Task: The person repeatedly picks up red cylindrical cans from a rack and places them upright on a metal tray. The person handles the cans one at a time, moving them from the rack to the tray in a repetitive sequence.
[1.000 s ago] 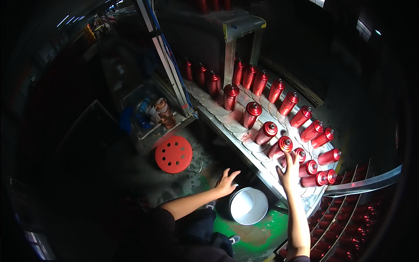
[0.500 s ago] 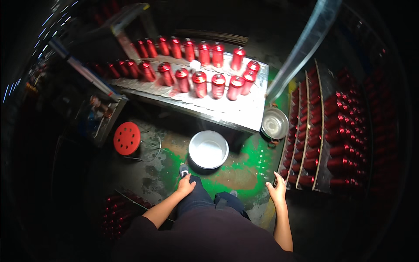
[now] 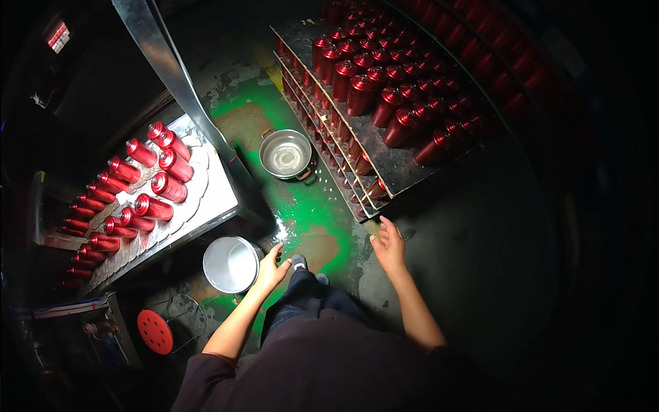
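My left hand (image 3: pixel 272 269) hovers in front of my body with its fingers apart, holding nothing. In this picture it lies beside the rim of a round silver basin (image 3: pixel 232 265) on the floor. My right hand (image 3: pixel 390 248) is raised with thumb and fingers spread, also bare. Nearest to it is the corner of a tiered rack (image 3: pixel 405 180), whose top board carries many shiny red metal bottles (image 3: pixel 403 126). More red bottles stand on the lower tiers, partly hidden by the boards above.
A lit worktable (image 3: pixel 199 196) at the left bears two rows of red bottles (image 3: pixel 168 187), with a metal post (image 3: pixel 180 75) at its corner. Between table and rack a two-handled pot (image 3: pixel 285 154) sits on the green-stained floor. A red stool (image 3: pixel 155 332) stands at lower left.
My view has turned right, so the table and basin now appear further left and the rack is nearer the middle. My left hand has lifted off my thigh; both hands stay without a hold.
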`<state>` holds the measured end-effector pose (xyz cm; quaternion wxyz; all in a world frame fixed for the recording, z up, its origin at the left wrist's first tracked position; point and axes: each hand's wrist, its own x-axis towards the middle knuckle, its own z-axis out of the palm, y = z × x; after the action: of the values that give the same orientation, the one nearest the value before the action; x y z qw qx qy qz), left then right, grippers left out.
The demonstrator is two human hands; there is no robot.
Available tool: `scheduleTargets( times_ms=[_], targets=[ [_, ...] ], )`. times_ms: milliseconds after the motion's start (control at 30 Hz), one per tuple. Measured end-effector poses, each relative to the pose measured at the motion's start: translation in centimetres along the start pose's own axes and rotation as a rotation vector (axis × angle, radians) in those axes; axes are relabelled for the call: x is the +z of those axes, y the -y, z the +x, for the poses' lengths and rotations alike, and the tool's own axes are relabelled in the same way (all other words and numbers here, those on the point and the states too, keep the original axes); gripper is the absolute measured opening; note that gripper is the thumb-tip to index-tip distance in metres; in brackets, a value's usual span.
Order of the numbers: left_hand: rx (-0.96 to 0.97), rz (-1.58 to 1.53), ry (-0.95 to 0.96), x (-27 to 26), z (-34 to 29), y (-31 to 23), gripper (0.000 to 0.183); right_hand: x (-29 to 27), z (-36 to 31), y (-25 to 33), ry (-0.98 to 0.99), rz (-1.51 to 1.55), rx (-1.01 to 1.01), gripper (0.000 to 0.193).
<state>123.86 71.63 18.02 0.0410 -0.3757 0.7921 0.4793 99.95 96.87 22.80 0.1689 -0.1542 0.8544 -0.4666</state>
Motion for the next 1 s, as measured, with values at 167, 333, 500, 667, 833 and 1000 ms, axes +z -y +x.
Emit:
scheduleTargets(
  times_ms=[167, 333, 500, 667, 833, 1000],
  targets=[
    [0.377, 0.025, 0.052, -0.6, 10.1, -8.1, 0.067, -2.1, 9.3, 0.6, -0.264, -0.208, -0.266, 0.071],
    [0.632, 0.102, 0.012, -0.6, 21.7, -18.5, 0.080, -3.5, 20.2, 2.9, -0.270, -0.347, -0.274, 0.086],
    [0.699, 0.148, -0.119, -0.7, 34.0, -28.6, 0.087, -2.3, 32.7, 2.0, -0.295, -0.428, -0.238, 0.097],
    [0.721, 0.281, -0.213, 3.0, 42.7, -34.3, 0.096, -2.3, 38.8, -0.4, -0.403, -0.655, -0.126, 0.085],
    [0.509, 0.285, -0.219, 7.3, 48.2, -37.7, 0.093, -3.1, 39.6, 0.3, -0.421, -0.633, -0.110, 0.070],
    [0.530, 0.183, -0.325, 9.8, 51.4, -38.4, 0.084, -2.4, 41.2, 1.2, -0.450, -0.582, -0.105, 0.065]
  ],
)
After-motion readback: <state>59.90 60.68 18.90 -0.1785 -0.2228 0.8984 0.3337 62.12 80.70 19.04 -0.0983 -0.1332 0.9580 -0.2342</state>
